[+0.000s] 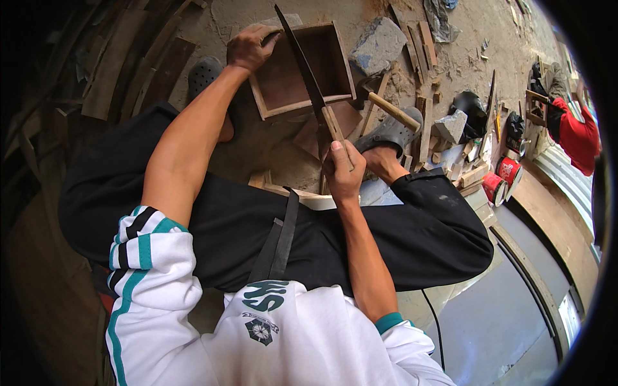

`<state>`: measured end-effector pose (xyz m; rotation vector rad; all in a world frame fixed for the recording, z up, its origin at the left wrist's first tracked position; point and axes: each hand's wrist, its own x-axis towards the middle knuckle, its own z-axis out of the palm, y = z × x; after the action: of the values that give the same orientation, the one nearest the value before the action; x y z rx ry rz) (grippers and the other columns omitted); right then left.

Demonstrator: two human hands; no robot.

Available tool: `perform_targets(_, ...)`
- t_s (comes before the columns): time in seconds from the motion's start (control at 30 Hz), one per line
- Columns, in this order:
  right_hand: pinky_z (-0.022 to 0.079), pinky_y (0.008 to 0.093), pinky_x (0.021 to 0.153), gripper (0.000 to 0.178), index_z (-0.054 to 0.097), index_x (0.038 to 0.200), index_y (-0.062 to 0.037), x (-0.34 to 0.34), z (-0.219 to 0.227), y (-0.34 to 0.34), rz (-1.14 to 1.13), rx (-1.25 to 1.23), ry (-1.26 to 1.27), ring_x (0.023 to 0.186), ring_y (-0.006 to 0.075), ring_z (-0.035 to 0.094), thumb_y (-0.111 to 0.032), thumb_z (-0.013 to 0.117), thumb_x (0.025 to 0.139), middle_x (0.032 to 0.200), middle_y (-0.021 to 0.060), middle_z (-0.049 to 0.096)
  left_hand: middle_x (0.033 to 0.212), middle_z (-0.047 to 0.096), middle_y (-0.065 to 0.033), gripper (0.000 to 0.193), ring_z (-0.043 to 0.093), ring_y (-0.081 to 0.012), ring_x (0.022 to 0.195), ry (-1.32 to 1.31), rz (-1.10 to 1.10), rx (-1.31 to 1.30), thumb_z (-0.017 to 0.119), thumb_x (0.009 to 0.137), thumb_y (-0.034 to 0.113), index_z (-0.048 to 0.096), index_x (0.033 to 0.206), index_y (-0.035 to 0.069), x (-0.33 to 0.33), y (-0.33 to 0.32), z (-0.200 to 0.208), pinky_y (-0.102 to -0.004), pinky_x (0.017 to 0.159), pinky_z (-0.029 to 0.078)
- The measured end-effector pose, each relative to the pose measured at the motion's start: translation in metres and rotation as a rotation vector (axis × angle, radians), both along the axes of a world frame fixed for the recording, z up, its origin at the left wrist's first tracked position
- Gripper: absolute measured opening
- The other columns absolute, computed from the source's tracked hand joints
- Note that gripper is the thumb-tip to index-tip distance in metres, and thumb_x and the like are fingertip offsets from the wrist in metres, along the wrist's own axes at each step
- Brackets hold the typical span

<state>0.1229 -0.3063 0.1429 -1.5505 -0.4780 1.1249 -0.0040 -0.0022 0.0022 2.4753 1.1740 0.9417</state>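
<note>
Saw (pixel 315 87) over the open box (pixel 283 83)

The step in hand looks like readying the saw for work on the box, with 1 hand for the tool and 1 for the piece. The right hand (pixel 344 170) has its grip closed round the saw's wooden handle, blade pointing up and away across the box. The left hand (pixel 253 47) curls at the box's far left corner; I cannot tell whether its grip pinches the rim or only rests there. The box lies on the floor (pixel 354 16), between the 2 feet, its open side facing up.

As I judge it, the next move calls for a steady box, a settled blade angle and left fingers well clear of the teeth before any stroke.

The blade crosses in front of the box, so whether it touches the rim or hangs above is hard to make out. No cut line can be picked out. The left fingertips are mostly hidden. The handle and right hand cover part of a brown board (pixel 343 116), and the lap hides much of some pale wood (pixel 320 203). The hammer (pixel 394 111) by the right shoe (pixel 389 135) has a dark head that is difficult to read.
</note>
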Motion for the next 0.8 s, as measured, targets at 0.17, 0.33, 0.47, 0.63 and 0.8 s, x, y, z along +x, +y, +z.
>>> perform_targets(0.17,0.03,0.0248,0.047,0.035,0.051,0.073,-0.0044,0.003,0.007,-0.006,-0.018,-0.036,0.167,0.051,0.0055,0.04,-0.025,0.056,0.102,0.06,-0.003,0.045,0.096,0.072,0.0008,0.017,0.069,-0.0253,0.092,-0.002,-0.011,-0.01,0.074,0.085,0.029,0.076,0.1,0.023,-0.004,0.002,-0.002,-0.0373,0.076,0.057)
perform_targets(0.33,0.025,0.0245,0.044,0.038,0.043,0.072,-0.0085,0.002,-0.015,0.032,-0.003,0.012,0.059,0.049,0.0056,0.033,-0.027,0.05,0.104,0.059,-0.0038,0.037,0.096,0.072,0.0001,0.017,0.069,-0.0253,0.091,0.016,-0.016,-0.017,0.073,0.085,0.028,0.076,0.1,0.023,-0.001,0.001,0.001,-0.0376,0.077,0.057)
perform_targets(0.47,0.027,0.0236,0.045,0.038,0.045,0.071,-0.0082,-0.011,0.002,0.014,0.008,0.002,-0.054,0.05,0.0052,0.035,-0.028,0.05,0.103,0.059,-0.0039,0.039,0.096,0.072,0.0,0.017,0.069,-0.0251,0.09,0.003,-0.033,0.046,0.072,0.085,0.028,0.075,0.101,0.023,-0.005,-0.002,0.004,-0.038,0.076,0.057)
perform_targets(0.63,0.029,0.024,0.046,0.038,0.046,0.071,-0.0074,-0.008,-0.011,0.036,-0.041,-0.02,-0.111,0.052,0.0051,0.037,-0.026,0.052,0.103,0.061,-0.0035,0.042,0.095,0.071,0.0007,0.016,0.069,-0.0249,0.09,0.031,-0.034,0.015,0.072,0.086,0.027,0.075,0.101,0.023,-0.003,-0.001,0.001,-0.0383,0.075,0.057)
perform_targets(0.8,0.028,0.0231,0.045,0.039,0.046,0.07,-0.0074,-0.013,-0.002,0.018,-0.037,0.006,-0.084,0.051,0.0047,0.036,-0.026,0.053,0.104,0.06,-0.0035,0.041,0.094,0.071,0.0007,0.016,0.069,-0.0247,0.089,0.026,-0.017,0.038,0.072,0.086,0.026,0.075,0.101,0.023,-0.003,-0.004,-0.002,-0.0382,0.075,0.057)
